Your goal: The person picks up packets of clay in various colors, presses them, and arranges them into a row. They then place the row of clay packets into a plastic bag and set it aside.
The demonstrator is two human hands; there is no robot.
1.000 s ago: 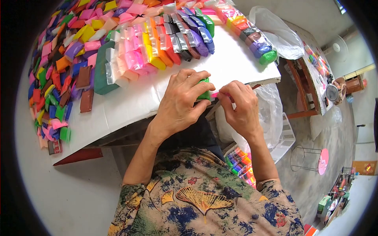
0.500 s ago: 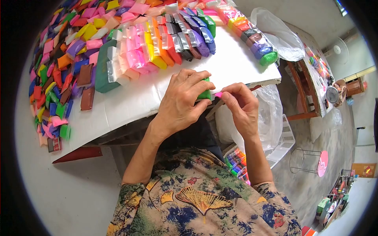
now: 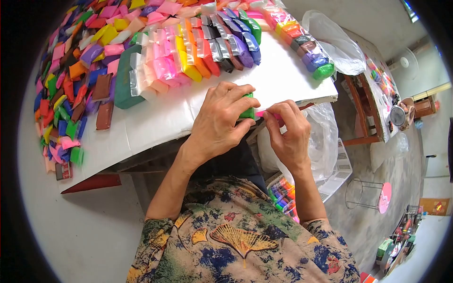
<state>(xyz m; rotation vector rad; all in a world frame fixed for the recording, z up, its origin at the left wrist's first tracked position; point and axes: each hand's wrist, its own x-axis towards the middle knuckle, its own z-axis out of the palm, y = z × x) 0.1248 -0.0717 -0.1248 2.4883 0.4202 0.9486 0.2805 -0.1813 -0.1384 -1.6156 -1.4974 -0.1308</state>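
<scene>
Head-camera view, looking down over a person's two bare hands at the near edge of a white worktop. The left hand sits palm-down at that edge, its fingers curled over a small green packet and the thumb closing in from below, so only a sliver of green shows between the fingers. Just to its right, almost touching it, the right hand has thumb and forefinger pressed together on a small pink piece, which lies right against the green packet; whether the two are joined cannot be told. Both things are at the front lip of the worktop, directly ahead of the person's chest. Farther back on the worktop lies a neat row of sealed packets in pink, yellow, orange, red, brown, purple and blue, with a larger dark green block at its left end. To the left is a big loose heap of packets in many colours. At the far right edge runs a string of packets ending in green, beside a clear plastic bag. Below the right hand hangs a second plastic bag, next to a white basket, and more coloured packets show beside the right forearm. The person's patterned shirt fills the bottom of the frame.
</scene>
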